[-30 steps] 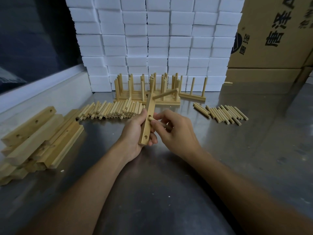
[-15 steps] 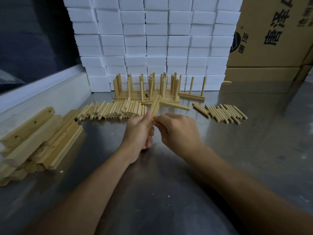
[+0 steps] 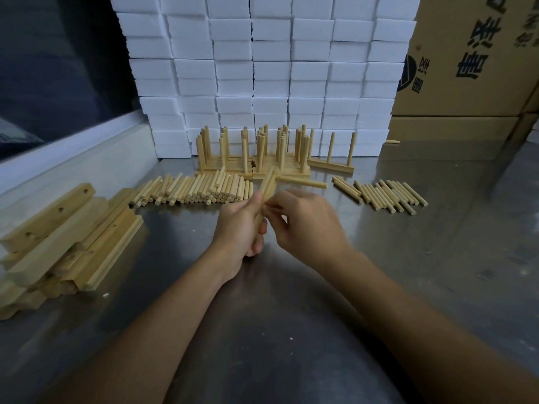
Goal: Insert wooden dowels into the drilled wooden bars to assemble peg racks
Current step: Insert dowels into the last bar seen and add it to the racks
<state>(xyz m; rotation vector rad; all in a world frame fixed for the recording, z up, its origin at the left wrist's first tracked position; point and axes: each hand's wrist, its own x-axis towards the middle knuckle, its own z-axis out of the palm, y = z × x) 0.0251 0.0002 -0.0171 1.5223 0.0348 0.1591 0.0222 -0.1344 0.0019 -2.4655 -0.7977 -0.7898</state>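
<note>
My left hand (image 3: 240, 228) grips a drilled wooden bar (image 3: 267, 185) above the middle of the steel table; the bar points away from me and its near half is hidden in my fist. One dowel (image 3: 303, 183) sticks out of the bar's far end to the right. My right hand (image 3: 306, 225) is pressed against the bar's right side, fingers curled; a second dowel it may pinch is hidden behind them. Loose dowels (image 3: 198, 191) lie in a row to the far left of my hands, and a smaller dowel group (image 3: 382, 195) lies at the right.
Finished peg racks (image 3: 262, 158) stand at the back before a wall of white foam blocks (image 3: 262, 68). A stack of drilled bars (image 3: 64, 237) lies at the left. Cardboard boxes (image 3: 466, 68) rise at the back right. The steel table (image 3: 291, 316) runs toward me.
The bar has tipped from near upright to lying away from me, lower over the table. My right hand has closed in against it, hiding the dowel it pinched.
</note>
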